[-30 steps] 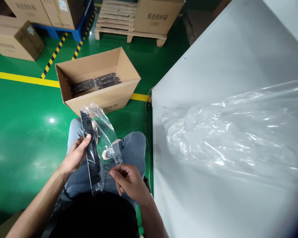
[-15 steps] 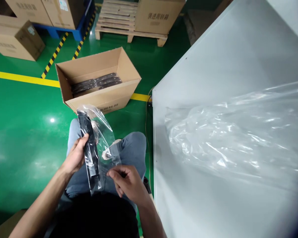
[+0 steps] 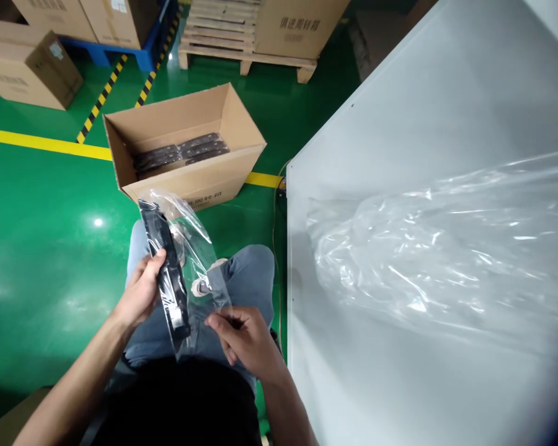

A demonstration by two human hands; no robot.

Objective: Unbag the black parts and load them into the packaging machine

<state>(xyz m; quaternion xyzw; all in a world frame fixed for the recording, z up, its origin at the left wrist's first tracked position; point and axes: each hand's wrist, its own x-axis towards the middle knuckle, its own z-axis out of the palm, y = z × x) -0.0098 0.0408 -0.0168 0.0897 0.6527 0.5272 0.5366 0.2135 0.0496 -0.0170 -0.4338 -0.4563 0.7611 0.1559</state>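
A long black part (image 3: 170,275) lies inside a clear plastic bag (image 3: 198,248), above my lap. My left hand (image 3: 144,285) is closed around the black part through the film, thumb on top. With thumb and fingers pinched, my right hand (image 3: 242,334) grips the lower right edge of the bag and holds the loose film out to the side. What exactly the black part is I cannot tell. Beyond the bag stands an open cardboard box (image 3: 190,176) with several dark wrapped parts (image 3: 181,153) lying in it.
To the right is a light grey tabletop (image 3: 400,384) with a heap of clear plastic film (image 3: 428,260) on it. Farther off, closed cartons (image 3: 28,68) stand near a blue pallet (image 3: 144,57), and a wooden pallet (image 3: 218,31) bears another carton (image 3: 302,31). A cable (image 3: 274,241) runs down beside the table.
My right hand has shifted slightly right with the bag's edge, spreading the film wider. The black part's upper end has tipped a little to the left in my left hand.
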